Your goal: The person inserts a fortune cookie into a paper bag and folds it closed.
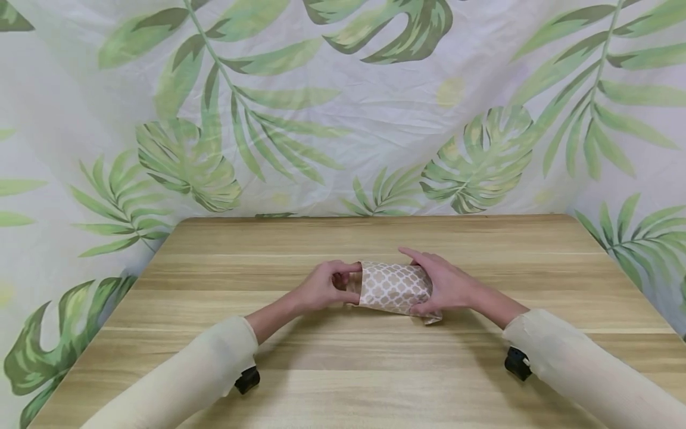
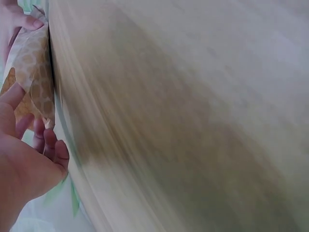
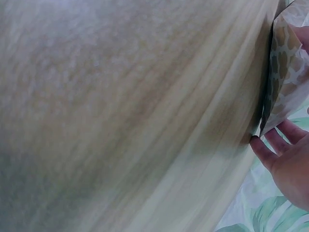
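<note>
A tan paper bag (image 1: 393,287) with a white lattice pattern lies on its side just above or on the wooden table, its mouth facing left. My left hand (image 1: 324,286) is at that mouth, thumb and a finger stretched apart against the opening's edges. In the left wrist view, one digit of the left hand (image 2: 24,159) reaches into the bag (image 2: 36,72) while the others bend loosely below. My right hand (image 1: 447,283) grips the bag's other end between thumb and fingers. The right wrist view shows right-hand fingers (image 3: 276,142) against the bag (image 3: 285,67). The bag's inside is mostly hidden.
The wood-grain table (image 1: 343,387) spreads around both hands. Behind it hangs a white cloth (image 1: 386,137) printed with green leaves. Dark wrist devices (image 1: 248,380) show beneath the cream sleeves (image 1: 198,363).
</note>
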A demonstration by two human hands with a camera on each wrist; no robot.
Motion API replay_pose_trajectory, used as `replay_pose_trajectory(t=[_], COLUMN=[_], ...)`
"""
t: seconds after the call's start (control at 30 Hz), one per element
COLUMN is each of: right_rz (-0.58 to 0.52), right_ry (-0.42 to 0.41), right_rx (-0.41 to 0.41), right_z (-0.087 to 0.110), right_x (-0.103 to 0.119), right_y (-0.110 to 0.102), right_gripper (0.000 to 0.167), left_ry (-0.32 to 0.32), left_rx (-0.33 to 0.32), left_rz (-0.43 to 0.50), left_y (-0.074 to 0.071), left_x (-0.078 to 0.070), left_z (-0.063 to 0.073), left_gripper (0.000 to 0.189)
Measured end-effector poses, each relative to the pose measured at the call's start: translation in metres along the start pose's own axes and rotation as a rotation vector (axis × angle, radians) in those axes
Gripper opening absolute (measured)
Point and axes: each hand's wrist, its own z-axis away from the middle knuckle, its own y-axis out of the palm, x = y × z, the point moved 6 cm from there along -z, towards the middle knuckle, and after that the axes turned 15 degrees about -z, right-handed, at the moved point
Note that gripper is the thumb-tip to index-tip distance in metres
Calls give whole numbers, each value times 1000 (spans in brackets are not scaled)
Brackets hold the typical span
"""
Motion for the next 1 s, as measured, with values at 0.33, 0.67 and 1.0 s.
replay_pose_trajectory(t=[0.33, 0.67, 1.0], right_rz=[21, 37, 1], right_ry=[20, 44, 114], right_rx=[-5, -14, -11], right_z=[1, 2, 7], right_x=[-3, -3, -1], right_y=[-2, -3, -8], right_gripper=[116, 114, 99], left_ry=[-24, -66, -107], left_rx=[-38, -30, 7], left_rz=[19, 26, -9], left_y=[-16, -22, -18], left_x=[8, 10, 12], left_z=[11, 14, 15], left_gripper=[54, 46, 40])
